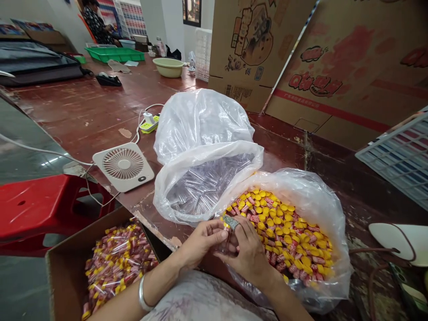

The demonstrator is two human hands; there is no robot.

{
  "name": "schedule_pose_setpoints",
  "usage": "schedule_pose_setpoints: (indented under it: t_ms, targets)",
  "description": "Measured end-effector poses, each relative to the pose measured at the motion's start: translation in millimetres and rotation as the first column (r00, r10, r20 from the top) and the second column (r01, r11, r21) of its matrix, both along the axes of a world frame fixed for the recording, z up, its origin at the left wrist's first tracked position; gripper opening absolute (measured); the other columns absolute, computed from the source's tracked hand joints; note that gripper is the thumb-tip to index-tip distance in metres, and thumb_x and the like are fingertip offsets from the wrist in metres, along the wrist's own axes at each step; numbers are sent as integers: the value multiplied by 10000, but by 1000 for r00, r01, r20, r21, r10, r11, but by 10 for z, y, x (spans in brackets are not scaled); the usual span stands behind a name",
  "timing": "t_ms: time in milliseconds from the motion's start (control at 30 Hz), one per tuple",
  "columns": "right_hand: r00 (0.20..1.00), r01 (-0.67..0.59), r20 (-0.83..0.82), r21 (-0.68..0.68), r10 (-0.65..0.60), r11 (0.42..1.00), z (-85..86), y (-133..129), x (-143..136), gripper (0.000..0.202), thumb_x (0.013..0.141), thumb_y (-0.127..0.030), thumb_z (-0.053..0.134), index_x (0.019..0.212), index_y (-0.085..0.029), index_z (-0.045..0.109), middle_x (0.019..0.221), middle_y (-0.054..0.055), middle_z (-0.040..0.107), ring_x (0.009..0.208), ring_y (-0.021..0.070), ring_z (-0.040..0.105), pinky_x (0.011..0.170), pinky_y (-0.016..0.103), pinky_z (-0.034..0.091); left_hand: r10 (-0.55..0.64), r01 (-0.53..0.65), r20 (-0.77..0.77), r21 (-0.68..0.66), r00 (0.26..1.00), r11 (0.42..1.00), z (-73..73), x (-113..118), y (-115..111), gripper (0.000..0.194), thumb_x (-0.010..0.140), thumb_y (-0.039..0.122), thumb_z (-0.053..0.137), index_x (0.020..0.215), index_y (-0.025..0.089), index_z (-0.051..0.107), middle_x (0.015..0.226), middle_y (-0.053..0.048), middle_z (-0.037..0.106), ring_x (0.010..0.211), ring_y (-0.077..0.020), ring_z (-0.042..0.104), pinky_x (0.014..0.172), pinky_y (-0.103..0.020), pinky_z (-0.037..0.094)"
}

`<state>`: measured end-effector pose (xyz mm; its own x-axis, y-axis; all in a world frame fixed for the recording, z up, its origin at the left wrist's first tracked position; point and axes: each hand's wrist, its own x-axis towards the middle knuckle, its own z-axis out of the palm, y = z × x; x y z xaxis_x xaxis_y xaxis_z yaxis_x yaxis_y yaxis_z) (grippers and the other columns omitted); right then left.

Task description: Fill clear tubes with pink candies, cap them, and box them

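My left hand (207, 237) is closed, its thumb and fingers pinching a small clear tube with a yellow cap (227, 225). My right hand (246, 249) meets it from the other side, fingers curled around the same tube; a grey patterned wrap (230, 222) covers one fingertip. Much of the tube is hidden by the fingers. Beside my right hand lies an open plastic bag (321, 196) full of yellow caps with red-and-white patterned pieces (284, 232). Just beyond my hands, another open bag (163, 187) holds many clear empty tubes (207, 183).
At lower left a cardboard box (67, 267) holds many capped tubes (120, 258). A white fan (124, 166), power strip (149, 124) and red stool (36, 205) are on the left. Large cartons (334, 76) and a white plastic crate (397, 154) stand right. A person (96, 22) sits far back.
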<state>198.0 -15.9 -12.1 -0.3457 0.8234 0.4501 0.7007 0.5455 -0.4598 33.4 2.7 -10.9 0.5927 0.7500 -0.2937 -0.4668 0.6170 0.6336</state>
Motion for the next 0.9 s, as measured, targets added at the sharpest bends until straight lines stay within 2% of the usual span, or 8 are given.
schedule_pose_setpoints:
  t_ms: [167, 267, 333, 400, 467, 533, 767, 900]
  targets:
    - [999, 34, -24, -25, -34, 999, -118, -61, -110, 530, 773, -295, 753, 1225, -222, 486, 1140, 133, 623, 1171, 337, 583, 1003, 568, 509, -30, 31, -74, 13, 997, 999, -72, 28, -15, 324, 726, 340, 805, 878, 134, 606, 727, -35, 661, 634, -152, 660, 661, -276, 532]
    - [996, -73, 42, -122, 79, 990, -77, -29, 5, 725, 798, -348, 744, 1418, -240, 384, 1357, 147, 557, 1314, 347, 502, 1044, 564, 487, 76, 64, -401, 325, 913, 944, -51, -125, 124, 173, 752, 237, 704, 827, 167, 565, 709, 6, 586, 637, -130, 577, 631, -253, 488]
    - [998, -9, 67, -169, 21, 986, -45, 41, 187, 736, 813, -421, 730, 1438, -244, 383, 1390, 151, 543, 1297, 351, 523, 993, 540, 521, 379, 176, -660, 614, 648, 769, -3, -301, 303, 63, 773, 144, 610, 818, 177, 580, 768, -12, 574, 704, -150, 551, 646, -261, 475]
    - [986, 149, 96, -169, -134, 974, -36, 135, 390, 447, 883, -406, 654, 1276, -236, 525, 1214, 136, 643, 1127, 325, 629, 887, 488, 559, 658, 406, -702, 704, 271, 583, 60, -480, 528, 203, 798, 69, 523, 923, 188, 631, 880, -56, 592, 789, -185, 557, 662, -279, 476]
    - [960, 247, 170, -148, -221, 958, -49, 227, 528, 119, 943, -320, 572, 1013, -229, 603, 975, 94, 686, 926, 279, 674, 798, 422, 556, 758, 594, -652, 614, 10, 520, 118, -607, 753, 306, 825, 34, 465, 1004, 199, 651, 967, -96, 592, 855, -222, 569, 647, -294, 484]
    - [946, 228, 270, -154, -181, 961, -78, 296, 544, 100, 959, -239, 542, 875, -224, 595, 877, 69, 677, 835, 241, 668, 753, 362, 534, 766, 699, -634, 500, -108, 512, 156, -658, 927, 317, 854, 25, 428, 989, 193, 659, 1028, -132, 591, 939, -264, 572, 632, -310, 496]
    - [926, 84, 378, -212, 3, 974, -250, 375, 53, 167, 975, -167, 518, 848, -235, 604, 896, 38, 667, 839, 197, 652, 726, 292, 494, 763, 773, -638, 431, -103, 465, 113, -669, 942, 264, 879, 44, 464, 995, 169, 665, 1007, -133, 655, 999, -299, 579, 704, -362, 517]
    - [930, 135, 363, -216, -49, 967, -354, 331, -107, 25, 921, -228, 621, 911, -217, 601, 934, 70, 642, 807, 232, 652, 659, 319, 498, 715, 619, -686, 622, 134, 480, 61, -729, 675, 205, 917, 209, 566, 1105, 177, 643, 1024, -101, 675, 978, -272, 616, 823, -387, 507]
